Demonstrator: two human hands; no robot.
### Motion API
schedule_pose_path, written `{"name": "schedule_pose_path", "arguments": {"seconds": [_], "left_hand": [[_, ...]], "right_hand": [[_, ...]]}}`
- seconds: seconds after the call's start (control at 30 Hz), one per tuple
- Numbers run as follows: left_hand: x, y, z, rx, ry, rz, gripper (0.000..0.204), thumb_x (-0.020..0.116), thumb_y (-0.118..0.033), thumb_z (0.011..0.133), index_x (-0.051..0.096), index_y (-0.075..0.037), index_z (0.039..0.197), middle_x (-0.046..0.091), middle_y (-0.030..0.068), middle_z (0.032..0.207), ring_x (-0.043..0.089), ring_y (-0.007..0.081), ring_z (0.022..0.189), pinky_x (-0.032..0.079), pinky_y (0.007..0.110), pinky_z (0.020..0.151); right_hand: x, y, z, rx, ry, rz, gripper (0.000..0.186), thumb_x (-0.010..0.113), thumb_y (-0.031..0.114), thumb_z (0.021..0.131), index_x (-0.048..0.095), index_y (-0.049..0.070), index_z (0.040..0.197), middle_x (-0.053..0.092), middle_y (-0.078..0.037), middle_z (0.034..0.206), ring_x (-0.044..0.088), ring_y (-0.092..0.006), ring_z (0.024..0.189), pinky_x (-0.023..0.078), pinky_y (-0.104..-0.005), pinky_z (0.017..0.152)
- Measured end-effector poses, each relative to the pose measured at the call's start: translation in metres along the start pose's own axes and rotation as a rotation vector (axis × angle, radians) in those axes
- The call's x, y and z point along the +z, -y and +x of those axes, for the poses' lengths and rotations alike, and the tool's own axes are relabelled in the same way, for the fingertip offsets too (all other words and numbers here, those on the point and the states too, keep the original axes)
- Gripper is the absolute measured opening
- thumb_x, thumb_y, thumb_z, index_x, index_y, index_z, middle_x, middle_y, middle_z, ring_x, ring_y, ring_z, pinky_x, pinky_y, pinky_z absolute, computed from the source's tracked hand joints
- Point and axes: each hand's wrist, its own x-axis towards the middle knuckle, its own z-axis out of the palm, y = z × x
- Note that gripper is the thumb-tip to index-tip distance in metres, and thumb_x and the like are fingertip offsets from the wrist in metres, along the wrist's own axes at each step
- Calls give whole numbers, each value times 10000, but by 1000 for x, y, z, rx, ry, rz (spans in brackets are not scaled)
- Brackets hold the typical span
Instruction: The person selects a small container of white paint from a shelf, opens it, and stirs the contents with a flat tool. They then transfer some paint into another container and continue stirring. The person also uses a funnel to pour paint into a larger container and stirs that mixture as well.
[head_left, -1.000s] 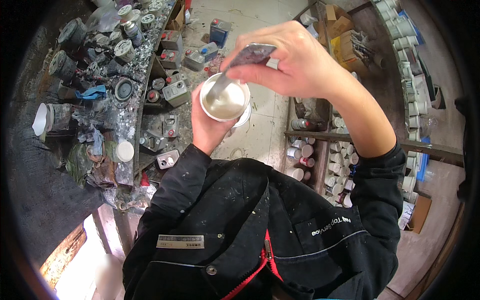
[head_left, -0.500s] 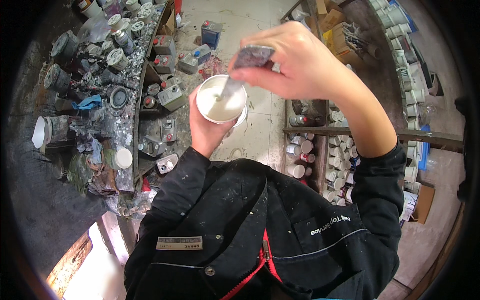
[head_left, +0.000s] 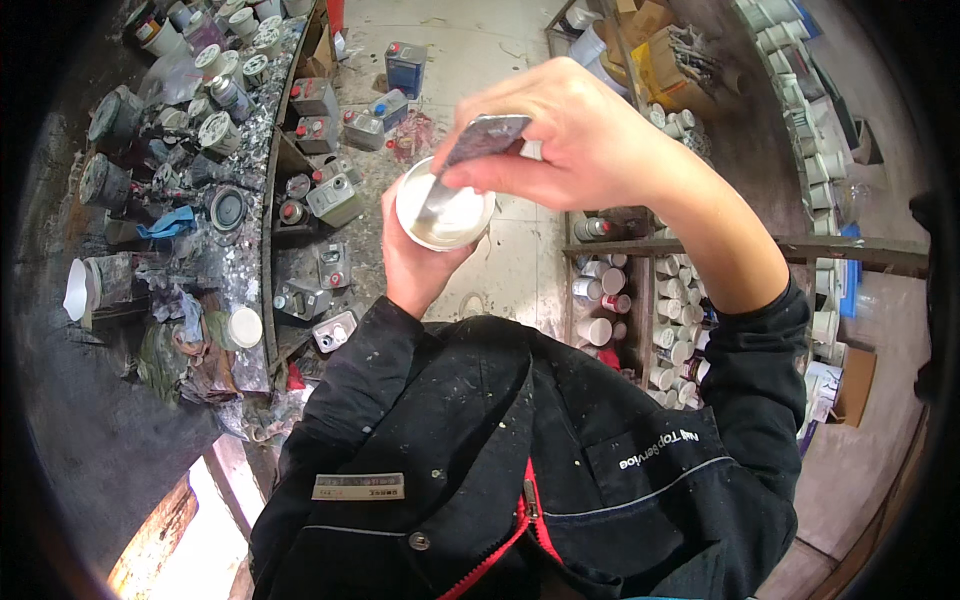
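Note:
My left hand (head_left: 415,270) is wrapped around a white tub (head_left: 436,246) of creamy white liquid, held up in front of my chest with its mouth facing me. Over the tub, my right hand (head_left: 575,135) grips a flat metal spatula (head_left: 487,135) with a grey, paint-stained upper end between thumb and fingers. The spatula slants down into the tub, and its blurred lower end is in or against the white liquid. Some fingers of my left hand are hidden behind the tub.
A paint-spattered bench (head_left: 255,215) on the left carries several tubs, cans and a blue cloth (head_left: 168,222). Metal cans (head_left: 335,200) stand below and beside it, with a blue can (head_left: 405,68) on the floor ahead. At right, a shelf (head_left: 720,246) holds many white tubs (head_left: 675,310).
The spatula has swung to the tub's left side and leans more across its mouth. My right hand has shifted slightly left and lower. My left hand keeps its hold on the tub.

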Motion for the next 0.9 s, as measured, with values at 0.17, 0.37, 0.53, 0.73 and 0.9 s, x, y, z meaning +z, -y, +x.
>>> {"name": "schedule_pose_path", "arguments": {"seconds": [0.17, 0.37, 0.53, 0.73, 0.9], "left_hand": [[1, -1, 2, 23, 4, 84, 991, 970, -95, 615, 408, -18, 1428, 568, 125, 1341, 598, 238, 1237, 499, 369, 1039], [9, 4, 1, 12, -16, 2, 982, 974, -106, 618, 416, -15, 1421, 565, 119, 1338, 605, 234, 1222, 507, 372, 1025], [8, 2, 4, -22, 12, 32, 963, 962, -88, 612, 434, -26, 1415, 564, 111, 1328, 582, 222, 1229, 473, 364, 1058], [7, 1, 8, 1, -13, 3, 980, 952, -77, 604, 428, -27, 1431, 545, 103, 1347, 564, 222, 1259, 453, 364, 1087], [6, -1, 6, 9, 18, -51, 982, 930, -35, 591, 426, -25, 1434, 533, 102, 1361, 550, 225, 1282, 449, 371, 1103]], "right_hand": [[-8, -1, -7, 51, -14, -154, 124, 789, 121, 862, 746, 34, 940, 727, -109, 857, 714, -296, 723, 559, -338, 641], [-1, -3, -12, 16, -16, 21, 110, 771, 115, 881, 751, 27, 944, 727, -122, 844, 724, -278, 732, 557, -332, 644], [-13, -11, -18, 116, -71, -132, 86, 733, 100, 928, 745, 22, 960, 731, -101, 804, 731, -216, 663, 553, -294, 598], [7, 3, -54, 552, -412, 384, 205, 692, 162, 958, 741, -24, 887, 749, -96, 748, 725, -117, 666, 557, -267, 578], [11, -9, -89, 731, -716, 594, 259, 632, 183, 1034, 733, -51, 1073, 763, -106, 899, 720, -118, 704, 534, -210, 607]]}}
